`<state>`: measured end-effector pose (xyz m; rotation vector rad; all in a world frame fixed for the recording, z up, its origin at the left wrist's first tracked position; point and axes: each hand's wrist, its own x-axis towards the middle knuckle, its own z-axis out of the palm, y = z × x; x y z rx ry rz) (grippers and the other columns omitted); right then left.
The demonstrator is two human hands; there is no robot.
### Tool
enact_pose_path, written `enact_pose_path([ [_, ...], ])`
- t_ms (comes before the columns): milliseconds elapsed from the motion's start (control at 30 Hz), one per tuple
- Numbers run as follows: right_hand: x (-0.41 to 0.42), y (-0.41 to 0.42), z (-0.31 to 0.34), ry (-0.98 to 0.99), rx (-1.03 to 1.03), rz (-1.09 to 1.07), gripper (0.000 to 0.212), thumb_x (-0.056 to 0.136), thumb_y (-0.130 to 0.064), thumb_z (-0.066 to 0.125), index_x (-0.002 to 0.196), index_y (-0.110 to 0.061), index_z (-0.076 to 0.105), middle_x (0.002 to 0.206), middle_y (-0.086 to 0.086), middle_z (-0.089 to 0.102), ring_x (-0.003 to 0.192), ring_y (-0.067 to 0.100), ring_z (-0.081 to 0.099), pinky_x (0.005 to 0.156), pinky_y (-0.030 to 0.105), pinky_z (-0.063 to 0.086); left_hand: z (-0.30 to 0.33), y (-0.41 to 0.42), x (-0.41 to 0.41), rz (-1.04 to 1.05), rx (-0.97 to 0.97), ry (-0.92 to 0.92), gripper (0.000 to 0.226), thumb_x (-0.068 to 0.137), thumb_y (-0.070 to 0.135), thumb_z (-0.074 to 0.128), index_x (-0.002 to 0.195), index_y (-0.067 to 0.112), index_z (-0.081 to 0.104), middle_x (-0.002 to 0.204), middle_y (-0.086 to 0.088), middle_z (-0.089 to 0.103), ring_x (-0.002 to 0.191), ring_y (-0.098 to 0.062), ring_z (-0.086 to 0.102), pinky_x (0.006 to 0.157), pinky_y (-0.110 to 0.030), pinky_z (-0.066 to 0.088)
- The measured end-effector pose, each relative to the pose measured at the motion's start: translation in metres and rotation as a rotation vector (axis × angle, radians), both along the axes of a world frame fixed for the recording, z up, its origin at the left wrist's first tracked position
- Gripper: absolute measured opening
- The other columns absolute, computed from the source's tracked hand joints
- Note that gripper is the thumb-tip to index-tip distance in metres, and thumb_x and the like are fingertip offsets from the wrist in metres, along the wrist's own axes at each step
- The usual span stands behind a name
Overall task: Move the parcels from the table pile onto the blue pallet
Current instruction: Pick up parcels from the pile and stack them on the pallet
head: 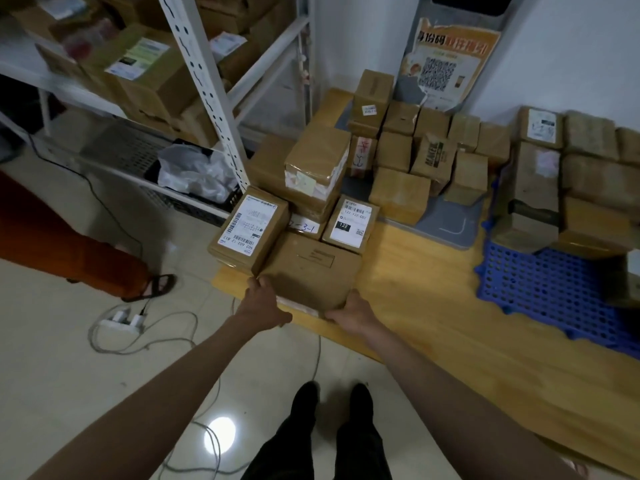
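At the frame's centre, the left hand (264,299) and right hand (349,310) grip opposite near corners of a flat brown cardboard parcel (311,270) on the wooden table (408,289). Behind it, white labels read "122" (350,221) and "502 602" (246,221). The blue perforated plastic pallet (554,289) lies at right.

Brown taped parcels (313,271) piled on wooden table (415,306); blue pallet (554,289) half-stacked

Matt brown cardboard parcels (311,271), some glossy with tape, lie on a smooth wooden table (426,296) beside a perforated plastic pallet (554,289).
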<state>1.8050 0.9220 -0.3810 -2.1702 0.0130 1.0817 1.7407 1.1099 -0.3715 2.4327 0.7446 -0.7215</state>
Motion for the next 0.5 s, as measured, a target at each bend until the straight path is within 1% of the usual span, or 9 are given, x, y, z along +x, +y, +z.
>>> enact_pose_path([
  [100,-0.003,-0.004,-0.003,-0.032,-0.043,-0.052,0.071,0.083,-0.029,0.072,0.14,-0.009,0.034,0.133,0.01,0.05,0.121,0.025,0.05,0.093,0.033,0.048,-0.003,-0.003,-0.003,-0.009,-0.04,-0.02,0.102,0.072,0.032,0.085,0.143,0.003,0.018,0.144,-0.017,0.02,0.13,-0.033,0.037,0.104,-0.041,0.044],
  [200,-0.006,-0.018,-0.004,-0.038,-0.088,-0.089,0.075,0.078,-0.026,0.077,0.138,-0.009,0.036,0.134,0.01,0.049,0.125,0.026,0.047,0.101,0.038,0.046,-0.004,-0.01,0.0,0.022,-0.12,-0.071,0.102,0.068,0.023,0.087,0.142,0.007,0.019,0.143,-0.016,0.024,0.128,-0.034,0.041,0.1,-0.041,0.047],
  [267,-0.008,-0.03,-0.004,-0.032,-0.117,-0.114,0.078,0.074,-0.024,0.08,0.138,-0.009,0.037,0.134,0.01,0.049,0.125,0.026,0.047,0.102,0.04,0.046,-0.005,-0.015,0.002,0.011,-0.144,-0.067,0.106,0.069,0.021,0.086,0.146,0.009,0.014,0.145,-0.015,0.024,0.128,-0.036,0.042,0.1,-0.042,0.047],
  [333,-0.01,-0.041,-0.003,-0.021,-0.151,-0.122,0.08,0.073,-0.021,0.082,0.138,-0.007,0.038,0.134,0.012,0.049,0.124,0.027,0.048,0.101,0.04,0.047,-0.007,-0.019,0.004,-0.045,-0.13,-0.026,0.108,0.072,0.024,0.084,0.149,0.008,0.01,0.147,-0.016,0.023,0.131,-0.036,0.04,0.102,-0.041,0.044],
  [400,-0.013,-0.051,-0.002,-0.017,-0.178,-0.125,0.081,0.073,-0.017,0.083,0.139,-0.004,0.037,0.135,0.014,0.049,0.124,0.029,0.049,0.1,0.04,0.048,-0.011,-0.023,0.007,-0.095,-0.107,0.015,0.101,0.074,0.029,0.083,0.148,0.008,0.017,0.146,-0.016,0.024,0.13,-0.035,0.04,0.103,-0.041,0.044],
  [500,-0.02,-0.065,0.0,-0.003,-0.169,-0.197,0.085,0.074,-0.011,0.082,0.144,-0.004,0.033,0.136,0.016,0.05,0.123,0.031,0.051,0.099,0.043,0.05,-0.015,-0.031,0.01,-0.113,-0.114,0.018,0.086,0.074,0.032,0.083,0.138,0.007,0.031,0.138,-0.015,0.032,0.123,-0.034,0.047,0.097,-0.039,0.048],
])
